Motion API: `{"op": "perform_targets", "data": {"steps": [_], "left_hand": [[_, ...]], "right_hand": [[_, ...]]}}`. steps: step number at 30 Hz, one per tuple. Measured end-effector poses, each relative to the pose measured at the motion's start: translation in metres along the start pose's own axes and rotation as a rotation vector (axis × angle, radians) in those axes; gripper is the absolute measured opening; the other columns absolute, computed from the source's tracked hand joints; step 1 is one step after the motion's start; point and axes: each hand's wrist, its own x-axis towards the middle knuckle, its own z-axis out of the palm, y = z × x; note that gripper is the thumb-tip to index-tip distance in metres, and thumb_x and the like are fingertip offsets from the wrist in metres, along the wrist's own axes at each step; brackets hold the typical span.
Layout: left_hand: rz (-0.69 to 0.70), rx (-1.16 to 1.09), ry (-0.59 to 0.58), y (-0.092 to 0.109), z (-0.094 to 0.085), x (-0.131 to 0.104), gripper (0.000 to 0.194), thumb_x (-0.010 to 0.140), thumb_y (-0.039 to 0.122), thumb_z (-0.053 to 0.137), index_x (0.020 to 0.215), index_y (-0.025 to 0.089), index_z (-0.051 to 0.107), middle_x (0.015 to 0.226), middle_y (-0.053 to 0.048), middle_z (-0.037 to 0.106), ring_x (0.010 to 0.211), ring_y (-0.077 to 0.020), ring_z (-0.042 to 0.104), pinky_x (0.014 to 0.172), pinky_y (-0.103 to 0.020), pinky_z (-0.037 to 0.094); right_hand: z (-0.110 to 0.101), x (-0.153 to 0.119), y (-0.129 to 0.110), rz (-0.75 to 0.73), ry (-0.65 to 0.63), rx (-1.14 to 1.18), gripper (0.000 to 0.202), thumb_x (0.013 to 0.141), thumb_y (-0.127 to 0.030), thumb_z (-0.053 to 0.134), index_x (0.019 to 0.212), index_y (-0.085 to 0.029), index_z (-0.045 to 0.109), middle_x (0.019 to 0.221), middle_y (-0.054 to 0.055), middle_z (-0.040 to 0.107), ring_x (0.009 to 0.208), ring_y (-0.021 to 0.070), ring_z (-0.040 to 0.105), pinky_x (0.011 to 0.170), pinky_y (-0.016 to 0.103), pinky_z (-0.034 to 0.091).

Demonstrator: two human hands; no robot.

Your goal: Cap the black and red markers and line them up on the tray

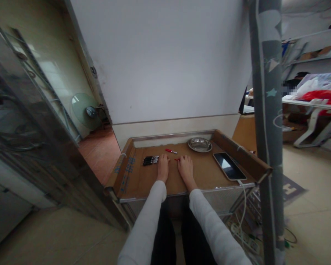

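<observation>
My left hand rests on the cardboard lining with its fingers loosely spread. Close to its left side lies a row of several black markers, their right ends reaching the hand. My right hand is bent down over the cardboard. From its thumb side pokes the red end of a slim marker; the rest is hidden under the fingers. Beyond both hands, a red and white marker lies on its own.
The cardboard-lined cart top has raised side flaps. A round metal dish stands at the back right. A phone with a white charging cable lies at the right. A wrapped grey post rises beside the cart.
</observation>
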Motion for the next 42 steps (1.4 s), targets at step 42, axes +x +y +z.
{"op": "perform_targets", "data": {"steps": [42], "left_hand": [[0.165,-0.014,-0.072,0.01,-0.021,-0.017,0.011,0.087,0.014,0.046,0.091,0.017,0.056,0.094,-0.006,0.062,0.095,-0.0169,0.056,0.086,-0.031,0.043]], "right_hand": [[-0.009,-0.002,0.003,-0.171,-0.098,0.289,0.022,0.091,-0.02,0.04,0.099,-0.018,0.061,0.1,0.008,0.065,0.095,0.0189,0.054,0.081,0.028,0.034]]}}
